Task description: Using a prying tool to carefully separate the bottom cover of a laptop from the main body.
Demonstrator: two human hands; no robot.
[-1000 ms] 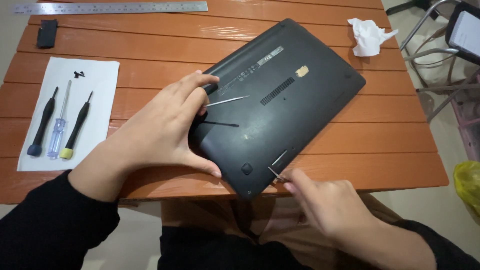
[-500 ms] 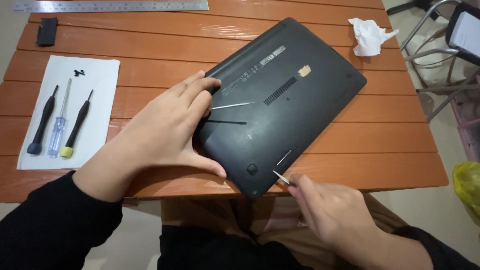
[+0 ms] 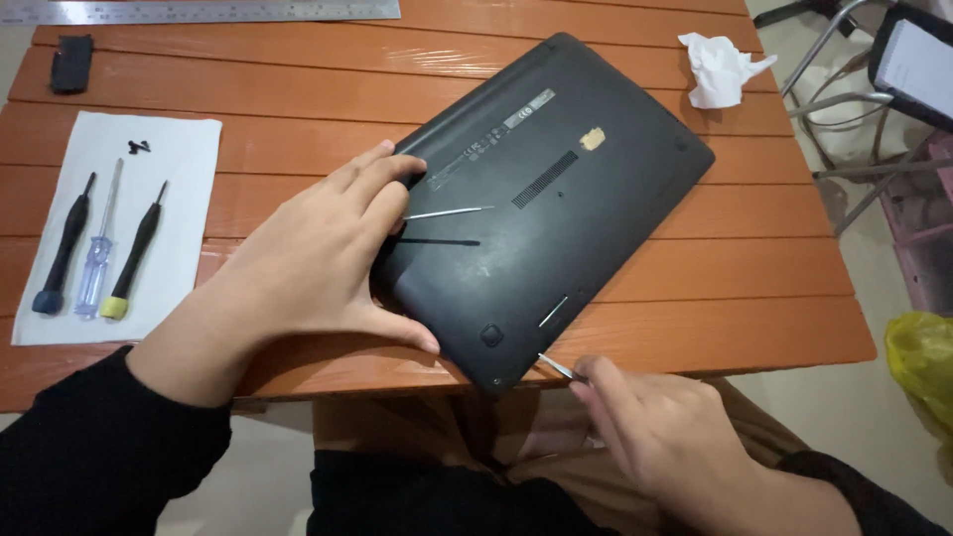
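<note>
A black laptop [image 3: 596,199] lies bottom-up and skewed on an orange slatted wooden table [image 3: 745,258]. My left hand [image 3: 308,258] clasps its left edge, fingers on top and thumb along the near side. A thin metal rod [image 3: 447,211] pokes out from under those fingers across the laptop's base. My right hand [image 3: 655,437] is below the table's front edge, pinching a thin metal tool [image 3: 558,367]. The tool's tip points at the laptop's near corner, just short of it.
A white paper sheet [image 3: 189,179] at the left carries three screwdrivers [image 3: 99,238] and small black screws [image 3: 139,147]. A steel ruler [image 3: 199,10] and a small black object [image 3: 71,62] lie at the back. A crumpled tissue [image 3: 720,67] sits back right, a yellow bag [image 3: 923,357] off the table's right.
My right hand has drawn slightly toward me and to the right, taking the tool's tip a little off the laptop's near edge. My left hand has hardly moved.
</note>
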